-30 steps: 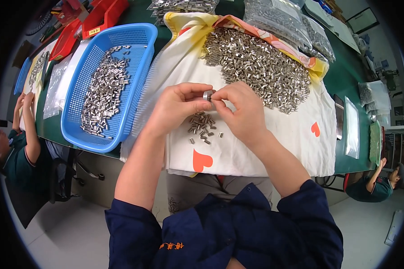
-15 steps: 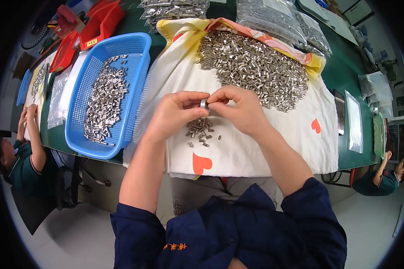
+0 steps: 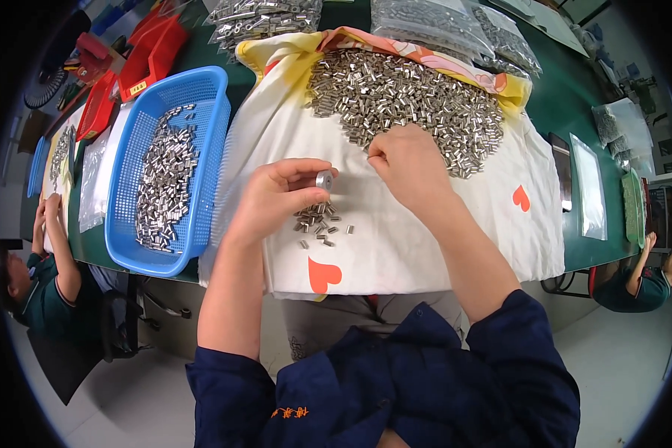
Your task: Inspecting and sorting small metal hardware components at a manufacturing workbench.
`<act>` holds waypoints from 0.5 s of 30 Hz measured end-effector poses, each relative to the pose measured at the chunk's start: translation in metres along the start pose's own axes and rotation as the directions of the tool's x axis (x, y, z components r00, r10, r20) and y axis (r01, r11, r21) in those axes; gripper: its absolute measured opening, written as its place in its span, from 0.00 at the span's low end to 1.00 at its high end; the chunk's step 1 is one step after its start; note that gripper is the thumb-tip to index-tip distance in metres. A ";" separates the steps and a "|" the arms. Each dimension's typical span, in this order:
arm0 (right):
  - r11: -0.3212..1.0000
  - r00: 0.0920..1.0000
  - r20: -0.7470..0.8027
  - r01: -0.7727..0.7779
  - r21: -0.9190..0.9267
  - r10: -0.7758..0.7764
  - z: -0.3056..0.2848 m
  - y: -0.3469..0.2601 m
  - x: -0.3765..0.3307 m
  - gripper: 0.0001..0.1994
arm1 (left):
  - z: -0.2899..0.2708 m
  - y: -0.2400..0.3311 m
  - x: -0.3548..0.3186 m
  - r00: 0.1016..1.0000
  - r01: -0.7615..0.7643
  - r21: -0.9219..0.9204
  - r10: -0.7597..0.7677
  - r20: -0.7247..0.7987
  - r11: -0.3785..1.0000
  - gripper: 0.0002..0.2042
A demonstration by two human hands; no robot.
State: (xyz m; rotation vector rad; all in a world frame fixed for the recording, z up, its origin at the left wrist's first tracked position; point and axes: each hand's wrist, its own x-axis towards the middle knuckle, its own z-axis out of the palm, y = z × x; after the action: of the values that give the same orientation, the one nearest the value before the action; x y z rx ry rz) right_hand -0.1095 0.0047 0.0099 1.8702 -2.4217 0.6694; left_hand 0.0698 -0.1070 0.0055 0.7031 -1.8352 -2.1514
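Bright, fairly even indoor light; fisheye picture darkening to a black rim.
Your white cloth (image 3: 455,239) looks brightest, and the metal pieces (image 3: 425,104) on it glint. You get pale glare off the clear plastic bags (image 3: 425,26), while the floor (image 3: 183,340) beneath the table (image 3: 564,97) falls into shadow. Toward the sides, straight edges bow, and the co-worker (image 3: 52,291) at left appears stretched and softer.

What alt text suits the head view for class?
A person's left hand holds a round metal piece by a pile of metal cylinders on white cloth; the right hand is at a larger heap. A blue basket stands left.
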 end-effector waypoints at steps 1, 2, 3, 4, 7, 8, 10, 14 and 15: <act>1.000 1.000 -0.001 -0.001 0.000 0.001 0.005 0.000 0.000 0.03 | 0.000 -0.001 0.000 1.000 -0.002 -0.003 0.002 0.003 1.000 0.17; 1.000 0.999 -0.022 0.025 -0.019 -0.026 0.009 -0.001 0.000 0.03 | 0.000 -0.001 0.001 1.000 -0.004 -0.007 0.004 0.005 1.000 0.17; 0.998 0.998 -0.042 0.052 -0.037 -0.054 0.012 -0.002 0.000 0.03 | 0.000 -0.001 0.000 1.000 -0.004 -0.007 0.004 0.005 1.000 0.17; 0.998 0.998 -0.042 0.053 -0.036 -0.055 0.011 -0.002 0.000 0.03 | -0.001 -0.001 0.000 1.000 -0.023 -0.026 0.023 0.001 0.999 0.17; 0.999 1.000 -0.010 0.015 0.047 -0.014 0.003 -0.010 0.004 0.03 | -0.003 -0.004 0.000 0.998 -0.052 -0.058 0.051 -0.023 0.997 0.17; 0.928 0.994 0.064 -0.109 0.357 0.092 -0.002 -0.015 0.004 0.03 | -0.004 -0.005 0.001 0.998 -0.062 -0.069 0.059 -0.038 0.996 0.17; 0.749 0.971 0.176 -0.237 0.619 0.162 -0.008 -0.025 0.001 0.04 | -0.004 -0.007 0.002 0.997 -0.064 -0.118 0.059 -0.046 0.991 0.17; 0.734 0.995 0.086 -0.094 0.673 0.049 -0.006 -0.035 -0.003 0.05 | -0.006 -0.008 0.003 0.997 -0.077 -0.167 0.071 -0.036 0.983 0.17; 0.725 0.997 0.071 -0.078 0.685 0.041 -0.004 -0.036 -0.004 0.04 | -0.006 -0.008 0.003 0.997 -0.078 -0.167 0.072 -0.039 0.983 0.17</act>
State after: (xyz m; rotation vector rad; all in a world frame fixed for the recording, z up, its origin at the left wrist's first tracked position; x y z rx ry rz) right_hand -0.0763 0.0028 0.0246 2.0090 -2.4636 1.7568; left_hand 0.0715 -0.1116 -0.0032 0.6171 -1.6134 -2.2007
